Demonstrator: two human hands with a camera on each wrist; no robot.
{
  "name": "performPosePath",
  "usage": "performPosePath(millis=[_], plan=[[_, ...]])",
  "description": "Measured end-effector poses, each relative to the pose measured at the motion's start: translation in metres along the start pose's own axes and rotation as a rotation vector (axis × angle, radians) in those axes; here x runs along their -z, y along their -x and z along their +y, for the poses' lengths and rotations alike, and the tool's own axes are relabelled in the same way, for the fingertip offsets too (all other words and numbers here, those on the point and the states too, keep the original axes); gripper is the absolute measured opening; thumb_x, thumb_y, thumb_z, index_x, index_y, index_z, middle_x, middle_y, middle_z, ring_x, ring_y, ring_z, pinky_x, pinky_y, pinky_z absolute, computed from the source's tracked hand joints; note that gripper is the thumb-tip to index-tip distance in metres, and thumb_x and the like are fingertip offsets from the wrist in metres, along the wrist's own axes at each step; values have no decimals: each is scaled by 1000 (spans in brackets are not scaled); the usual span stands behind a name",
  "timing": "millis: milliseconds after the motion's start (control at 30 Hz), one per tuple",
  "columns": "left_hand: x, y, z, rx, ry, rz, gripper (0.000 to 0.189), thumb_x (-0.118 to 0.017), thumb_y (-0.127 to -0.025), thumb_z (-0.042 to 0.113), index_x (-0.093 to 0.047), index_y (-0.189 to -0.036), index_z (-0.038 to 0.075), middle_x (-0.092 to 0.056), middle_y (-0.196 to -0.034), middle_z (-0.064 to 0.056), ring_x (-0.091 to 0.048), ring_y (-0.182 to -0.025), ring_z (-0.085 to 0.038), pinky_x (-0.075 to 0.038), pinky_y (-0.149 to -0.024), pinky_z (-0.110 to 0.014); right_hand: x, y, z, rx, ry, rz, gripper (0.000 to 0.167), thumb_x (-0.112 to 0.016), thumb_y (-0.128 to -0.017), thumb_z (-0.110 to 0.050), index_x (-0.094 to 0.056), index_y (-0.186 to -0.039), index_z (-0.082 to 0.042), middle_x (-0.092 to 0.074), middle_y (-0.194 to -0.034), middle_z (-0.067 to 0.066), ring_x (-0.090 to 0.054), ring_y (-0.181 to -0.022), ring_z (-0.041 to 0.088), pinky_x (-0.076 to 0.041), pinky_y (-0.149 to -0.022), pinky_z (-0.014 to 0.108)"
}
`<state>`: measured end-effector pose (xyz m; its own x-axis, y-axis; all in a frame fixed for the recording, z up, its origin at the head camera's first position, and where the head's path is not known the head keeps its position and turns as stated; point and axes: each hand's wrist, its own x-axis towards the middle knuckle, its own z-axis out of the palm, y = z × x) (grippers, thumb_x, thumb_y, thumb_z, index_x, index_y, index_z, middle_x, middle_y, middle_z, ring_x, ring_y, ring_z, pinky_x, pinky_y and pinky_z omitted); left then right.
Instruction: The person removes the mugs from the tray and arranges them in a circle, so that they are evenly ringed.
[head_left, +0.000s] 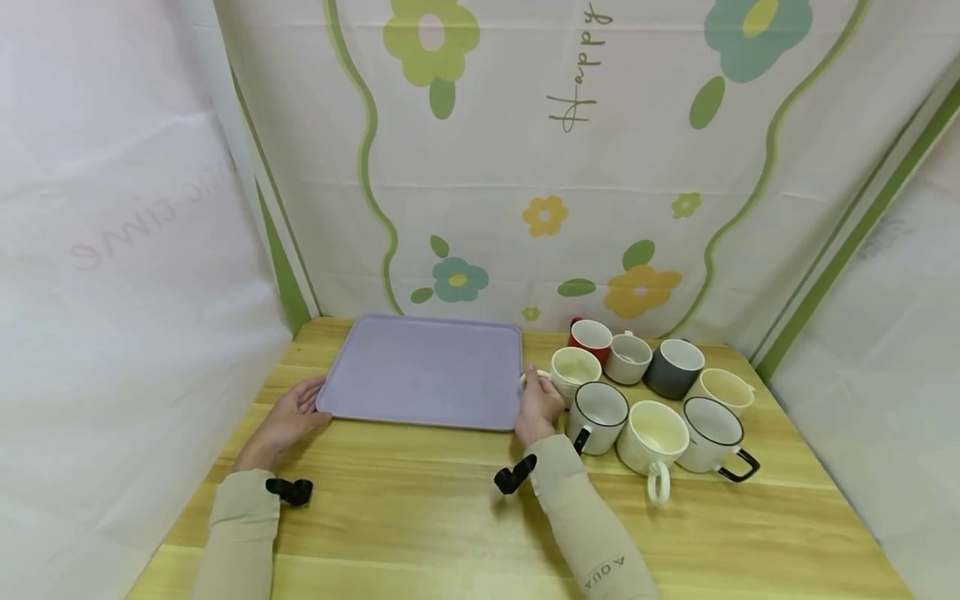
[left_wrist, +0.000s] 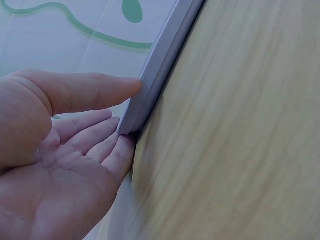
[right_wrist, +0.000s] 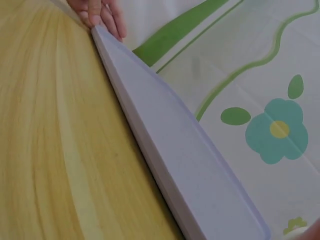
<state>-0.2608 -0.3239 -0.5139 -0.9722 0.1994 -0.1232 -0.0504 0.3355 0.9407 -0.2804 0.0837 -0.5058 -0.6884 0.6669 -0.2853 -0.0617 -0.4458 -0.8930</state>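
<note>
A lilac rectangular tray (head_left: 427, 371) lies flat at the back of the wooden table. My left hand (head_left: 291, 414) is at its front left corner. In the left wrist view, the thumb (left_wrist: 100, 92) touches the tray's edge and the extended fingers reach the corner, palm visible. My right hand (head_left: 538, 408) rests against the tray's right edge near the front corner, its fingers pointing towards the back. Close beside that hand stands a cream mug (head_left: 576, 367), its handle next to the fingers. The right wrist view barely shows the right hand.
Several mugs crowd the right of the table (head_left: 420, 517): a red one (head_left: 591, 340), a dark grey one (head_left: 672, 371), white ones with black rims (head_left: 597, 417), and a pale yellow one (head_left: 652, 437). Patterned cloth (head_left: 480, 167) hangs behind and along both sides.
</note>
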Motion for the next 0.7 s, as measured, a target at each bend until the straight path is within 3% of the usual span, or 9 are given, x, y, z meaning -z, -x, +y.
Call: performPosePath(millis=[67, 167, 233, 300, 400, 467, 533, 700], plan=[[2, 0, 1, -6, -9, -5, 84, -62, -102, -2, -9, -168, -4, -10, -174, -31, -11, -162, -49, -18, -133, -60, 0, 0, -1, -8, 0, -8, 23, -82, -92, -14, -79, -71, -7, -64, -64, -10, -56, -71, 7, -48, -65, 16], [4, -1, 1, -4, -14, -7, 84, -62, -102, -2, -9, -168, -4, -10, -174, -31, -10, -162, -49, -17, -133, -61, 3, 3, -2, 7, 48, -39, 24, -82, -92, -16, -78, -72, -3, -61, -63, -8, -54, -69, 9, -46, -63, 18], [5, -1, 1, -1, -15, -10, 85, -62, -102, -2, -8, -168, -4, -9, -175, -31, -10, -163, -49, -16, -133, -61, 6, 7, -5, 20, 118, -73, 23, -80, -94, -18, -79, -84, 2, -67, -73, -1, -57, -76, 14, -48, -70, 22], [6, 0, 1, 2, -12, -9, 85, -63, -102, -2, -8, -168, -4, -8, -175, -31, -9, -162, -49, -16, -133, -61, 10, 13, -8, 30, 209, -135, 31, -77, -97, -23, -78, -107, 6, -75, -96, 9, -65, -95, 20, -56, -85, 27], [8, 1, 0, 7, -17, -6, 86, -63, -102, 0, -8, -168, -3, -8, -175, -31, -9, -162, -50, -17, -133, -61, 19, 23, -16, 24, 338, -304, 56, -70, -102, -31, -62, -142, 8, -64, -144, 23, -59, -137, 34, -51, -118, 43], [10, 1, 0, 11, -24, -4, 86, -63, -103, 1, -7, -168, -3, -8, -175, -30, -10, -162, -49, -17, -133, -61, 28, 29, -23, 18, 422, -440, 69, -65, -105, -36, -46, -156, 6, -47, -161, 27, -44, -152, 41, -40, -128, 52], [11, 1, 0, 12, -24, 1, 86, -63, -103, 0, -8, -168, -3, -8, -175, -30, -10, -163, -49, -17, -133, -61, 37, 35, -31, 42, 517, -576, 73, -61, -107, -40, -39, -160, 5, -40, -166, 27, -39, -155, 42, -36, -130, 55], [12, 2, 1, 16, -45, 6, 85, -62, -103, 0, -7, -168, -4, -8, -175, -31, -10, -162, -50, -16, -133, -62, 62, 45, -60, 211, 689, -813, 69, -58, -109, -45, -44, -159, 0, -50, -161, 20, -47, -152, 37, -40, -128, 55]])
